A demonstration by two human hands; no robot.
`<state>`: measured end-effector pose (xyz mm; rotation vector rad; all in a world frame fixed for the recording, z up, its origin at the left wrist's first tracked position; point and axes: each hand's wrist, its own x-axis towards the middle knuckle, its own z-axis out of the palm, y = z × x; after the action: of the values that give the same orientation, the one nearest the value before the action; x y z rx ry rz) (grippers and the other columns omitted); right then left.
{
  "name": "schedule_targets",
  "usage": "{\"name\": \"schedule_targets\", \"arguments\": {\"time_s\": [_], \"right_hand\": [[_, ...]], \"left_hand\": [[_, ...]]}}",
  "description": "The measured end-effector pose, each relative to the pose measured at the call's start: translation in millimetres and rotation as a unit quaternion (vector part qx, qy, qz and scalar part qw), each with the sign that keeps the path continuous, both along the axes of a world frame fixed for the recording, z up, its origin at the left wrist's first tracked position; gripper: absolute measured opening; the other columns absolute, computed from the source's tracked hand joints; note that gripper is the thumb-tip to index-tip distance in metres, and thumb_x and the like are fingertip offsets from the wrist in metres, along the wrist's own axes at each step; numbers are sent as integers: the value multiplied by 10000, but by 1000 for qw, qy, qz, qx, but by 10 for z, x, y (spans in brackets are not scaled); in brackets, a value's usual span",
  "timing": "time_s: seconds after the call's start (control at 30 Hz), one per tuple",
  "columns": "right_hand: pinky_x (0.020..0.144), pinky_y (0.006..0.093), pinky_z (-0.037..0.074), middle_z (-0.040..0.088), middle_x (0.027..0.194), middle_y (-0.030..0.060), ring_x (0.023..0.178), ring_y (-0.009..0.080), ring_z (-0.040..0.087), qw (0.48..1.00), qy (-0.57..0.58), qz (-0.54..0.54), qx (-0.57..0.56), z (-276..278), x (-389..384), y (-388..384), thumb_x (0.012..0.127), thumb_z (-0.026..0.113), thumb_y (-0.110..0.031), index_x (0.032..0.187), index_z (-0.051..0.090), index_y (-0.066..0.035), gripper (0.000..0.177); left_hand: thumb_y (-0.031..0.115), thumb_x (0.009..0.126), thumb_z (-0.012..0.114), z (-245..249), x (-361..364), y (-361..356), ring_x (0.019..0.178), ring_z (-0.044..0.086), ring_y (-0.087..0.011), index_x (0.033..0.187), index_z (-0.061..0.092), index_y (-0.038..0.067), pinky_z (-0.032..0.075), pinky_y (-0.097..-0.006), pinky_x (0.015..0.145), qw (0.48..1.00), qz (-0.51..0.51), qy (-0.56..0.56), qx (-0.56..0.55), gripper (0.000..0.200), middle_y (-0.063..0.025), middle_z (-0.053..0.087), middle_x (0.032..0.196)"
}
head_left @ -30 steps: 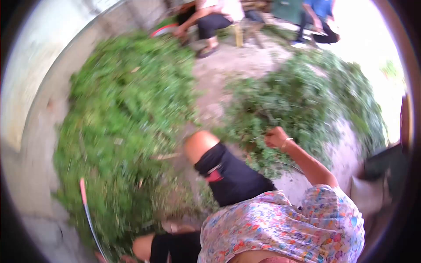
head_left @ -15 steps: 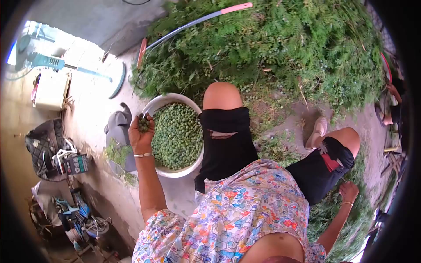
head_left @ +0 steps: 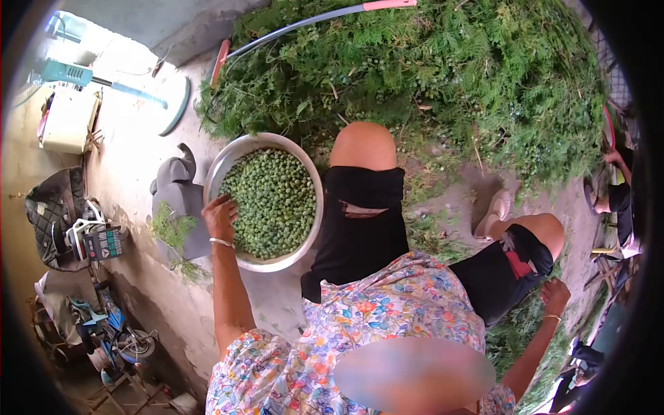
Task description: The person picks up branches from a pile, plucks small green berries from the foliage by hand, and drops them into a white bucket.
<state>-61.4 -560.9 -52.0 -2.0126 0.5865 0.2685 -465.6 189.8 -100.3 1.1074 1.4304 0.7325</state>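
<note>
A pale round basin (head_left: 317, 221) full of small green fruits (head_left: 270, 200) stands beside the bent left knee. My left hand (head_left: 220, 217), with a bracelet at its wrist, is at the basin's left rim, its fingers loosely apart over the edge of the fruits. No fruits show in that hand. Out past the right knee is my right hand (head_left: 555, 296), its fingers curled; anything inside them is hidden. Green cuttings (head_left: 515, 332) lie below and beside it.
A large heap of green branches (head_left: 415, 90) lies ahead, with a long blue-grey tool (head_left: 297, 29) across it. A grey object (head_left: 181, 207) with sprigs stands left of the basin, near a fan base (head_left: 176, 104). Another person's hand (head_left: 613, 158) shows at far right.
My left hand has turned over and lowered to the basin's edge; the fruits seen in it before no longer show there. My right hand has moved slightly up. The whole view has shifted a little.
</note>
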Motion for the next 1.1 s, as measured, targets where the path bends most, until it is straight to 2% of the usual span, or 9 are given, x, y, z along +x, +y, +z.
{"name": "schedule_targets", "arguments": {"time_s": [0.27, 0.37, 0.53, 0.67, 0.77, 0.8, 0.87, 0.97, 1.1], "right_hand": [[398, 259, 433, 623, 705, 134, 488, 173, 567, 985, 59, -56, -154, -40, 362, -27, 824, 549, -122, 966, 595, 29, 212], [458, 255, 463, 634, 762, 119, 565, 164, 593, 998, -61, -18, -14, 80, 658, 47, 852, 540, -149, 967, 596, 13, 207], [706, 245, 508, 632, 955, 126, 825, 169, 624, 983, -162, 84, -6, 889, 794, 1728, 884, 534, -176, 1100, 554, 32, 300], [642, 248, 496, 636, 810, 95, 746, 159, 635, 945, -221, 237, 46, 975, 962, 2773, 824, 590, -123, 1013, 600, 37, 248], [573, 247, 484, 643, 764, 106, 675, 143, 620, 920, -255, 295, 47, 754, 1162, 3319, 788, 610, -69, 931, 613, 58, 191], [551, 247, 476, 646, 753, 107, 645, 139, 611, 913, -264, 308, 45, 702, 1185, 3482, 777, 614, -50, 911, 615, 62, 175], [553, 245, 471, 647, 743, 105, 628, 137, 602, 911, -254, 320, 60, 576, 1210, 3713, 776, 615, -46, 906, 615, 61, 168], [581, 236, 474, 645, 739, 89, 644, 121, 601, 904, -220, 363, 50, 417, 1302, 3793, 786, 598, -19, 926, 597, 67, 165], [600, 228, 473, 638, 733, 67, 672, 101, 599, 916, -148, 369, 59, 262, 1309, 3819, 793, 584, 4, 941, 579, 73, 164]], "left_hand": [[6, 652, 536, -283, 203, 64, 442, 390, -90, 568, 537, 4, 266, -256, 398, 979, 21, 191, 67, 84, -3, 453, 539], [27, 671, 554, -307, 614, 294, 441, 370, -73, 543, 484, 15, 262, -248, 404, 958, -229, 35, 167, 146, 11, 427, 522], [78, 723, 585, 92, 2086, 178, 488, 492, -84, 711, 633, -56, 353, -231, 424, 972, -216, 24, 89, 143, -20, 543, 566], [103, 703, 610, 271, 3042, 163, 516, 554, -159, 717, 638, -52, 417, -275, 468, 931, -343, 46, 116, 158, -81, 577, 561], [174, 649, 635, 350, 3723, 164, 643, 578, -354, 735, 639, -10, 479, -382, 614, 739, -519, 162, 398, 203, -205, 595, 687], [174, 649, 635, 347, 3936, 136, 643, 578, -354, 735, 639, -10, 479, -382, 614, 734, -523, 162, 402, 203, -205, 595, 687], [154, 665, 608, 313, 4332, 79, 697, 590, -379, 693, 611, -33, 493, -415, 662, 581, -616, 206, 490, 190, -216, 609, 751], [146, 682, 587, 72, 4794, -63, 733, 595, -393, 727, 605, -33, 500, -421, 738, 519, -662, 250, 479, 185, -245, 605, 771], [44, 704, 587, 23, 5265, -485, 956, 550, -414, 952, 564, -1, 474, -429, 838, 562, -621, 329, 436, 253, -253, 574, 962]]}}
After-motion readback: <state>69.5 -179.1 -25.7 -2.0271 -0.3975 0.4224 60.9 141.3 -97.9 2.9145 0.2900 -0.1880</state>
